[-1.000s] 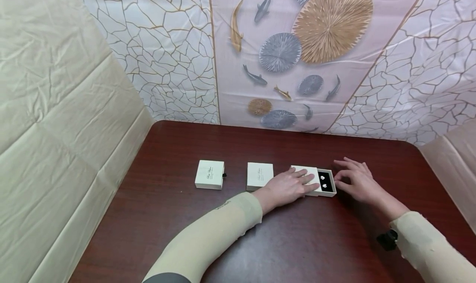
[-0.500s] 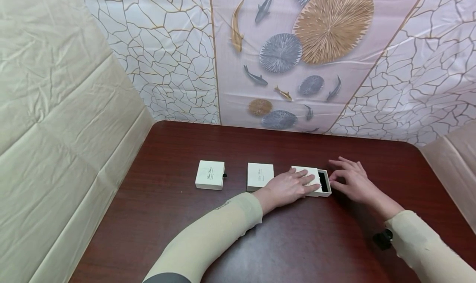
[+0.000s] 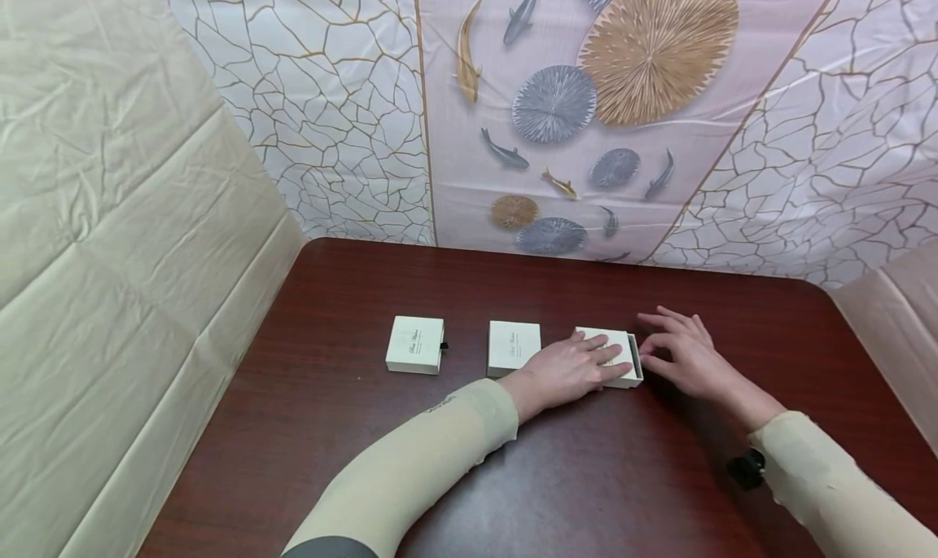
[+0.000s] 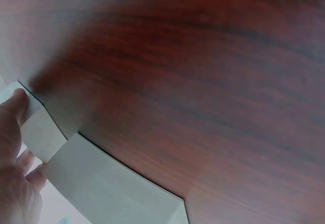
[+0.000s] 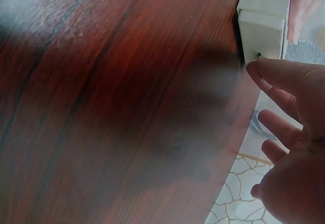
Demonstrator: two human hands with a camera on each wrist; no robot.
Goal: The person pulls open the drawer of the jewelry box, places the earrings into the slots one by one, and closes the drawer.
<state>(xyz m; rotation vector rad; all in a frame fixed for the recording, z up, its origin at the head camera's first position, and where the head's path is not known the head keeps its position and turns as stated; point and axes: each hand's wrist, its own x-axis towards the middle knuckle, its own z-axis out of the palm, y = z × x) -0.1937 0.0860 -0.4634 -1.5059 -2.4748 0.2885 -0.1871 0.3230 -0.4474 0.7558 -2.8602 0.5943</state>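
A white drawer-style earring box (image 3: 597,382) lies at the right of a row on the table. My left hand (image 3: 567,371) lies across its top, with its thumb (image 4: 19,102) against the near side in the left wrist view. The drawer (image 5: 261,33) of this box sticks out slightly at the right end. My right hand (image 3: 685,354) touches the drawer's front with thumb and forefinger tips, beside a small black tab (image 5: 259,55); its other fingers are spread loosely. The drawer's contents are hidden now.
Two more white boxes stand in the row: a middle one (image 3: 513,346) beside my left wrist, and a left one (image 3: 414,344) with a black tab. Dark red-brown table (image 3: 572,493) lies beneath. Patterned cloth (image 3: 550,167) hangs behind its far edge.
My right hand has moved left, and the drawer has slid left into its sleeve, covering the black pad and two small white earrings seen earlier. My left hand has stayed on the box.
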